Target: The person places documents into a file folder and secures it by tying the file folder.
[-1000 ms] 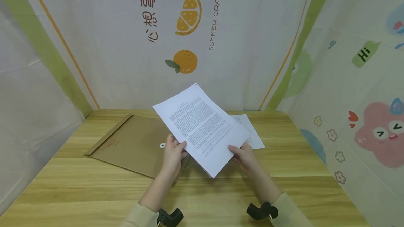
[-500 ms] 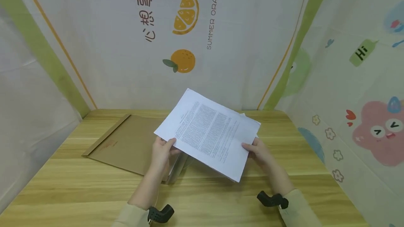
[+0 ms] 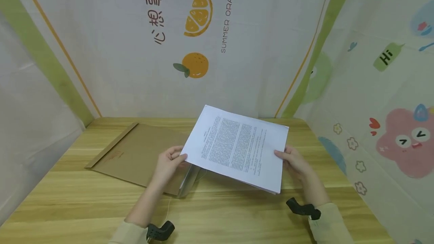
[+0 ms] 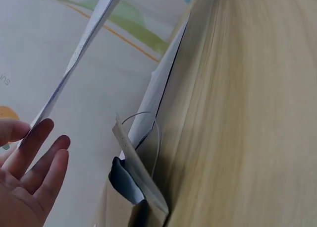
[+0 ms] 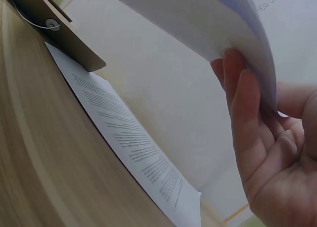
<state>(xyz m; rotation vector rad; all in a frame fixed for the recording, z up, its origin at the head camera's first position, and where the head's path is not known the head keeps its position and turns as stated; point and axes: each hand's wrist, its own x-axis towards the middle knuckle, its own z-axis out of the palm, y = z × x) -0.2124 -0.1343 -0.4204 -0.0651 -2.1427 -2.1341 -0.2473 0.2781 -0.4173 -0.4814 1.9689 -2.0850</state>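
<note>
A stack of printed paper sheets (image 3: pixel 234 144) is held up above the table, tilted, with its text turned sideways. My left hand (image 3: pixel 169 161) pinches the stack's left corner between thumb and fingers. At the right edge, my right hand (image 3: pixel 295 161) grips it with the thumb on top and the fingers beneath. The right wrist view shows those fingers (image 5: pixel 245 103) supporting the underside of the paper. Beneath, another printed sheet (image 5: pixel 133 138) lies on the table, hidden by the stack in the head view. A brown kraft document envelope (image 3: pixel 142 153) lies at the left, its opening facing right.
The wooden table (image 3: pixel 237 217) runs back to a white printed cloth (image 3: pixel 118 48). A thin string (image 3: pixel 168 210) trails from the envelope across the table. In the right wrist view a white round button (image 5: pixel 52 25) shows on the envelope. A second cloth (image 3: pixel 373 86) hangs at the right.
The stack has turned clockwise and moved right and lower. Both hands have shifted, the left one outward to the corner, the right one further right. The envelope has stayed on the table.
</note>
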